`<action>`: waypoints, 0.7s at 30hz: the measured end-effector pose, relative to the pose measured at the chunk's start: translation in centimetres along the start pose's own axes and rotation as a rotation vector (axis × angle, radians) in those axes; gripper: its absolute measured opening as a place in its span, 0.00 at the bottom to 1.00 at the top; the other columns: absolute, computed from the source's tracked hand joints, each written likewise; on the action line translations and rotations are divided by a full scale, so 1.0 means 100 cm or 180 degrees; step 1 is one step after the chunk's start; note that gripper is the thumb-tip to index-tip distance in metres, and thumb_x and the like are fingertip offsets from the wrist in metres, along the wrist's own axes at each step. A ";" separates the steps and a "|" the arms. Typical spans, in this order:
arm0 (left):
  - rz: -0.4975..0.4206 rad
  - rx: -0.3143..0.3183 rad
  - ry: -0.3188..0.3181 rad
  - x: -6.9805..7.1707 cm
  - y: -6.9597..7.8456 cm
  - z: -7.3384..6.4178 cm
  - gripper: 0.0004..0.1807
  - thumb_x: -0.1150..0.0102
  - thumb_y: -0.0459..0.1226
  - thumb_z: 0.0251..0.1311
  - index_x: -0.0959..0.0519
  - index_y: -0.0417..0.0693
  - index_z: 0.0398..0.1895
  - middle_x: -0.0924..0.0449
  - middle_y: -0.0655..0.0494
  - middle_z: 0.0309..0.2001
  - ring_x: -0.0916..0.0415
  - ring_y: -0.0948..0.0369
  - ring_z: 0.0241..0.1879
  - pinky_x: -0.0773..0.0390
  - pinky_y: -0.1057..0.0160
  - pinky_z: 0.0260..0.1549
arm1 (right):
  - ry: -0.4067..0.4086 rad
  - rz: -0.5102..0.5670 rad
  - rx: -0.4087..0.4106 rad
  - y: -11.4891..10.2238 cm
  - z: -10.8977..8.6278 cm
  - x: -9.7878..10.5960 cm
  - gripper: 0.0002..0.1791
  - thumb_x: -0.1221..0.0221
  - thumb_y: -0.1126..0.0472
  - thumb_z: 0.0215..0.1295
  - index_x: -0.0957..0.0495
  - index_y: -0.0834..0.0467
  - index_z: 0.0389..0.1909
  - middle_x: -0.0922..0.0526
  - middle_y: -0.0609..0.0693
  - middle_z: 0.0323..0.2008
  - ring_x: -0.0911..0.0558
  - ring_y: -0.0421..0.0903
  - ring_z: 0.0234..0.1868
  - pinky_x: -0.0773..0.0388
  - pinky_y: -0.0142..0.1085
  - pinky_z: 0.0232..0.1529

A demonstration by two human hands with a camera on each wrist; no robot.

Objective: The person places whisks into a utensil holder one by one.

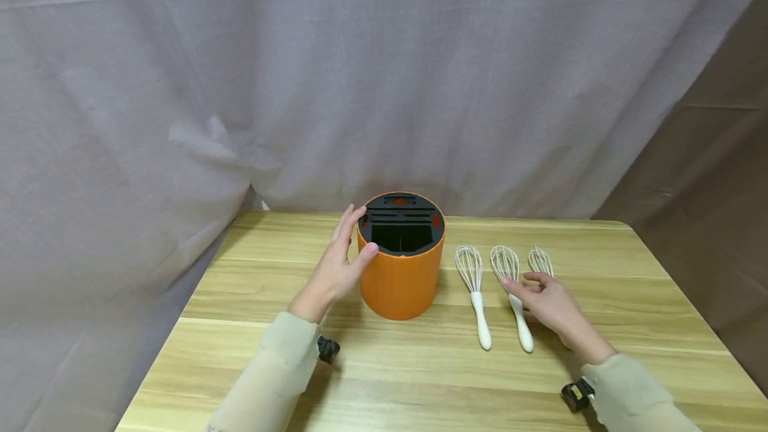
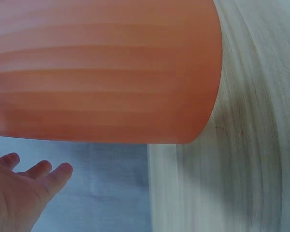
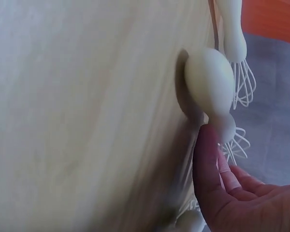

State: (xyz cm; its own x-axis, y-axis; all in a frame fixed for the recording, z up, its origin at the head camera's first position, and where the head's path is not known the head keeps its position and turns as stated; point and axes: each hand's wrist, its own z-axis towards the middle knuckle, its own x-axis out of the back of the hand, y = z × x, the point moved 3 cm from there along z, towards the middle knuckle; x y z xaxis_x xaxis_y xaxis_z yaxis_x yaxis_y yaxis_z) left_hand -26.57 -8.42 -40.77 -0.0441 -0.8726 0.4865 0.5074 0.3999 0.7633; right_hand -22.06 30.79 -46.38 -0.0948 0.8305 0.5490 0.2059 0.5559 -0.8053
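My left hand (image 1: 339, 265) is against the left side of an orange round utensil holder (image 1: 399, 289), with fingers and thumb spread along its rim. My right hand (image 1: 555, 305) is over the middle white whisk (image 1: 521, 325), fingers at the neck of its handle. In the right wrist view, a fingertip meets that whisk's neck while the thumb stays apart at the right edge. To its left lies another white whisk (image 1: 478, 305). A third whisk (image 1: 541, 261) lies to the right, its handle hidden behind my right hand.
The holder's black slotted top (image 1: 401, 215) has a large square opening at the front. Everything stands on a wooden table (image 1: 240, 345). A grey curtain (image 1: 420, 85) hangs behind the table's back edge, and a brown cloth (image 1: 708, 205) hangs at the right.
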 end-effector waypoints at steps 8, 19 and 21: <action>-0.0256 -0.0058 -0.0006 -0.002 0.002 -0.002 0.38 0.53 0.62 0.64 0.49 0.66 0.75 0.59 0.67 0.76 0.50 0.59 0.71 0.39 0.47 0.64 | -0.0050 0.0040 -0.0059 0.005 0.002 -0.004 0.55 0.39 0.35 0.58 0.50 0.72 0.70 0.32 0.74 0.60 0.22 0.57 0.50 0.19 0.42 0.42; -0.0615 -0.0030 -0.0057 0.002 0.022 -0.005 0.34 0.51 0.44 0.70 0.49 0.51 0.75 0.46 0.45 0.72 0.45 0.46 0.69 0.40 0.43 0.63 | -0.0092 0.0220 -0.0118 0.011 0.003 -0.004 0.46 0.34 0.49 0.59 0.44 0.74 0.65 0.22 0.68 0.50 0.18 0.50 0.41 0.19 0.41 0.39; -0.0616 -0.0017 -0.0068 0.004 0.031 -0.006 0.34 0.51 0.42 0.69 0.49 0.47 0.75 0.46 0.43 0.72 0.45 0.44 0.69 0.39 0.43 0.63 | -0.0078 0.0185 -0.0136 0.011 0.003 -0.004 0.42 0.34 0.52 0.59 0.41 0.75 0.63 0.21 0.65 0.47 0.19 0.49 0.39 0.19 0.40 0.38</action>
State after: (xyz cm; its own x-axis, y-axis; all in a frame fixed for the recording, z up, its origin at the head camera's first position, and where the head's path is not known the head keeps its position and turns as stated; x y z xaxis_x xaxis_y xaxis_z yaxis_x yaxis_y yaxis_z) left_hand -24.50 -7.76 -38.49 -0.1594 -0.9269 0.3397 0.4923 0.2237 0.8412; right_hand -22.12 31.12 -47.55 -0.1054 0.8622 0.4955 0.2531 0.5051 -0.8251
